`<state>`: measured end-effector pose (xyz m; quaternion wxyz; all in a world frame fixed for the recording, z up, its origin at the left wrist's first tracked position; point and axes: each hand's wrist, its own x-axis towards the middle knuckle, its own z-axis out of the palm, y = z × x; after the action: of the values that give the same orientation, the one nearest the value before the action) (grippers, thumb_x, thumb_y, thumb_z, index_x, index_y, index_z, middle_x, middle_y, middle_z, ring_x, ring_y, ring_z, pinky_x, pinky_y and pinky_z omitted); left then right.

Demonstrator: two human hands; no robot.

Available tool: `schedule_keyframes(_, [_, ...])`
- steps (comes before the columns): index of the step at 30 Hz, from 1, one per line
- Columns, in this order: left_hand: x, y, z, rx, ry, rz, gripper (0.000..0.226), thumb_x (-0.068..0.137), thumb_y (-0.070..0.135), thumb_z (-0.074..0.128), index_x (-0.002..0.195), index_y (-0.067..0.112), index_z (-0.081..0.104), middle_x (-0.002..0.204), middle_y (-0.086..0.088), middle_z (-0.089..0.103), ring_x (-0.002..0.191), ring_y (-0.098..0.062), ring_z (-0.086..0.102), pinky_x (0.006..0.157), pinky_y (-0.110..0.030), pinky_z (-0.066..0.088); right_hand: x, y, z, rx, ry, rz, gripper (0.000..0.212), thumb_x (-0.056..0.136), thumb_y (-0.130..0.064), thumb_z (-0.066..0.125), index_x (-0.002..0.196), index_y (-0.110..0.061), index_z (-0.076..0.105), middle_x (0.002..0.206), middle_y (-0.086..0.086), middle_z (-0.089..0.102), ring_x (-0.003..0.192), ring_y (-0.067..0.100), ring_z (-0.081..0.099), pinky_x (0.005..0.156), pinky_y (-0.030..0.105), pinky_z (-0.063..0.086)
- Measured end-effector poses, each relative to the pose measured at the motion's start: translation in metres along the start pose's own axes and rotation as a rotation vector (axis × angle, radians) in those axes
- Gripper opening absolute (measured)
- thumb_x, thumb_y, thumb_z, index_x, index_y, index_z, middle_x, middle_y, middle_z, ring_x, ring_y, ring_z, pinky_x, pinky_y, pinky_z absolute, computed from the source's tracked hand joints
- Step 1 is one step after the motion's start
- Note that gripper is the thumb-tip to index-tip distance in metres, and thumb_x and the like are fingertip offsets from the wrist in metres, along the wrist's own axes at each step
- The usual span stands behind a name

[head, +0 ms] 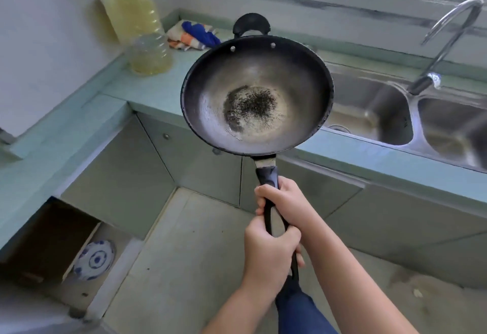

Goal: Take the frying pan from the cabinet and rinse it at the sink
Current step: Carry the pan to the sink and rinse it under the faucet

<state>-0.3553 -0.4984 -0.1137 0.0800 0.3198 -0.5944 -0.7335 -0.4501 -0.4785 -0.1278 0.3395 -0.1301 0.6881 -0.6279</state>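
Note:
A dark round frying pan (257, 75) with black specks in its bottom hangs in the air over the counter edge, just left of the sink. Its long black handle points toward me. My left hand (268, 252) grips the near end of the handle and my right hand (287, 202) grips it closer to the pan. The steel double sink (369, 102) lies to the right, with a curved tap (448, 41) above it. An open cabinet (47, 244) shows at the lower left.
A big bottle of yellow oil (137, 31) and a folded cloth (192, 34) stand on the green counter (147, 88) behind the pan. A blue-and-white plate (95, 258) lies inside the open cabinet. Closed cabinet doors run under the counter.

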Motion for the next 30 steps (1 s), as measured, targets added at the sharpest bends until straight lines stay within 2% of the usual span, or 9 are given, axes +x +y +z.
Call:
schedule_keyframes(7, [0.06,0.013,0.097,0.03,-0.094,-0.037,0.019,0.079,-0.01,0.05,0.09,0.006,0.054,0.037,0.001,0.047,0.025,-0.013,0.043,0.032,-0.015,0.029,0.044,-0.013,-0.109,0.059,0.088,0.01,0.033,0.081,0.007,0.049,0.051,-0.008,0.048,0.044,0.0,0.053,0.04,0.012,0.054,0.047,0.019,0.046])
schedule_keyframes(11, [0.1,0.02,0.158,0.052,-0.116,-0.062,0.022,0.08,-0.01,0.05,0.076,0.011,0.051,0.038,0.0,0.049,0.026,-0.014,0.042,0.032,-0.016,0.031,0.075,-0.018,-0.176,0.082,0.114,0.041,0.034,0.081,0.008,0.046,0.052,-0.008,0.047,0.041,-0.002,0.053,0.038,0.01,0.055,0.044,0.017,0.046])
schedule_keyframes(16, [0.148,0.023,0.216,0.051,-0.139,-0.102,0.022,0.08,-0.013,0.047,0.075,0.008,0.05,0.038,-0.001,0.048,0.026,-0.015,0.041,0.033,-0.018,0.036,0.115,-0.018,-0.239,0.124,0.158,0.077,0.037,0.081,0.008,0.046,0.048,-0.009,0.048,0.039,-0.003,0.052,0.037,0.01,0.054,0.043,0.018,0.045])
schedule_keyframes(20, [0.169,0.018,0.246,0.069,-0.166,-0.139,0.02,0.079,-0.013,0.046,0.072,0.006,0.048,0.039,-0.002,0.048,0.026,-0.016,0.042,0.033,-0.019,0.036,0.131,-0.008,-0.273,0.148,0.183,0.086,0.039,0.081,0.007,0.047,0.045,-0.01,0.049,0.042,0.0,0.052,0.039,0.013,0.053,0.046,0.022,0.046])
schedule_keyframes(30, [0.206,0.008,0.277,0.191,-0.235,-0.19,0.023,0.078,-0.014,0.046,0.065,0.005,0.046,0.041,-0.005,0.047,0.027,-0.015,0.042,0.033,-0.017,0.036,0.156,0.018,-0.311,0.299,0.25,0.18,0.038,0.083,0.007,0.046,0.049,-0.009,0.047,0.04,-0.002,0.051,0.037,0.009,0.053,0.044,0.018,0.044])
